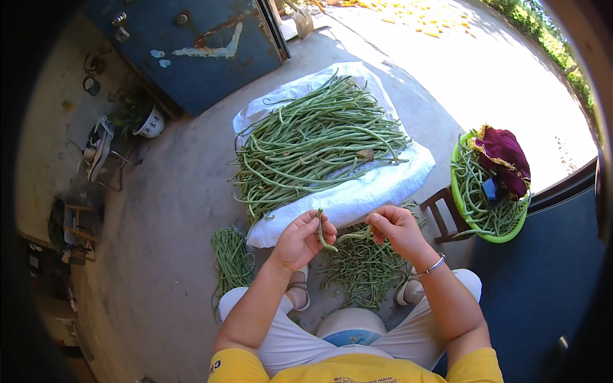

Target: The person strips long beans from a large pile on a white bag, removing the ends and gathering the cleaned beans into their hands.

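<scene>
In front of me, my left hand (pixel 299 242) pinches a short piece of green bean (pixel 322 231) between thumb and fingers. Beside it, my right hand (pixel 400 232), with a bracelet at the wrist, is closed on another length of green bean (pixel 352 236) that points toward the left hand. Both hands are over the near edge of a white sack (pixel 345 207), which bears a large heap of long green beans (pixel 313 140). Below the hands, a pile of short bean pieces (pixel 361 271) lies on the floor between my feet.
On the floor at left lies a bundle of long beans (pixel 232 258). At right, a green basket (pixel 511 233) of beans with a maroon cloth (pixel 504 156) stands by a wooden stool (pixel 442 214). A blue door (pixel 191 51), a potted plant (pixel 152 124) and a shoe (pixel 99 150) are farther left.
</scene>
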Available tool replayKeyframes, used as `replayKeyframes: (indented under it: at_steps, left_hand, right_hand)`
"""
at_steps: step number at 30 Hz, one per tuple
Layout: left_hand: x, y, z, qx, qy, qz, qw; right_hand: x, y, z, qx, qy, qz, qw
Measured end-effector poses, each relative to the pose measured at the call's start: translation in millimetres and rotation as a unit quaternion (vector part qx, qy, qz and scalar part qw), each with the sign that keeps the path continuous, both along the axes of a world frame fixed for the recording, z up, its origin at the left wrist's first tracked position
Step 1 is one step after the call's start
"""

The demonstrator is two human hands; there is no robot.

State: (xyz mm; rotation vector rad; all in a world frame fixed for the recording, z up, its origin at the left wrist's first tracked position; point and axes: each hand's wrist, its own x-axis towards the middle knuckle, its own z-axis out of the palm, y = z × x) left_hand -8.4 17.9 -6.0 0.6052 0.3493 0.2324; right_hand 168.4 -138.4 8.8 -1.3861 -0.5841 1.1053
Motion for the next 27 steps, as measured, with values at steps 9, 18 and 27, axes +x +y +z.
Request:
replayKeyframes:
  at_steps: [9,18,27]
  left_hand:
    - [-2.1,-0.5,-0.3,-0.071,0.001,-0.046,0.996]
    - [6.5,-24.1,5.5,0.302,0.202,-0.016,0.932]
    - [17.3,-34.2,-8.5,0.399,0.130,0.021,0.908]
  right_hand:
    - [0.7,9.0,-14.1,0.017,0.204,-0.003,0.979]
    - [-4.3,13.6,-15.8,0.041,0.279,0.017,0.959]
    - [-20.6,18.3,-14.4,0.083,0.095,-0.073,0.989]
